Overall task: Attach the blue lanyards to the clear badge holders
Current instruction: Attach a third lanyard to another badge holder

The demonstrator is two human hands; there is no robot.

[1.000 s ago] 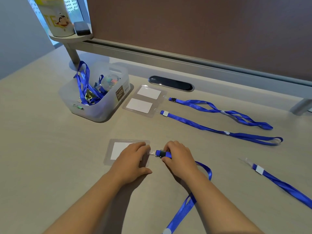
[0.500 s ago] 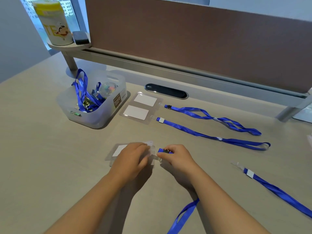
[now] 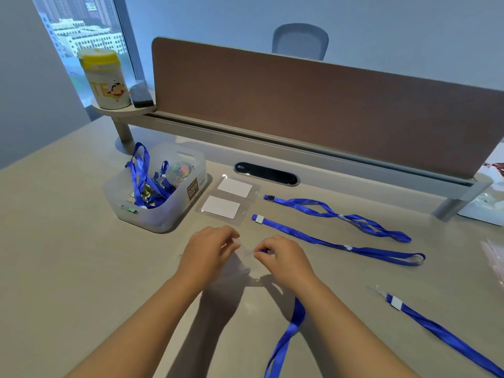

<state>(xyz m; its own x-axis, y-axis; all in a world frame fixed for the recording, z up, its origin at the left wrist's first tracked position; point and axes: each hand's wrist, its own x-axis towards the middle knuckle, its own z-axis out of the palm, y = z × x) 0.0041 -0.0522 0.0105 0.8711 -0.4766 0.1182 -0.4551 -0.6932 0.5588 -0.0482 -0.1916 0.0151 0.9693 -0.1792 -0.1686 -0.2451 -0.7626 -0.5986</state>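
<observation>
Head camera, looking down at a beige desk (image 3: 68, 241): a person's two bare hands meet at the centre of the desk. The left hand (image 3: 208, 251) has its fingers curled around a clear badge holder (image 3: 240, 259), which is lifted off the desk and shows only as a blurred, see-through sheet between the hands. The right hand (image 3: 283, 257) pinches the end of a blue lanyard (image 3: 289, 331), a sliver of blue showing at its fingertips; the strap trails back under the right wrist toward the lower edge of the picture. Whether the clip is through the holder's slot cannot be told.

Behind the hands lie two finished badge holders (image 3: 231, 199), side by side and each with a white card inside, just beside a translucent plastic bin (image 3: 169, 214). Each is joined to a blue lanyard stretched out to the right: the far one (image 3: 341, 214) by a black clip, the near one (image 3: 341, 245) by a white-banded end. A further loose lanyard (image 3: 436, 331) lies well apart at lower right.

The bin holds more blue straps and small items; its brown label reads "PLASTIC", the smaller print being too fine to read. On a small round shelf at upper left stands a yellow-lidded canister (image 3: 105, 77) with the letters "TE" and a cartoon figure, beside a dark block (image 3: 140, 95). A brown divider panel (image 3: 313, 105) runs across the back of the desk.
</observation>
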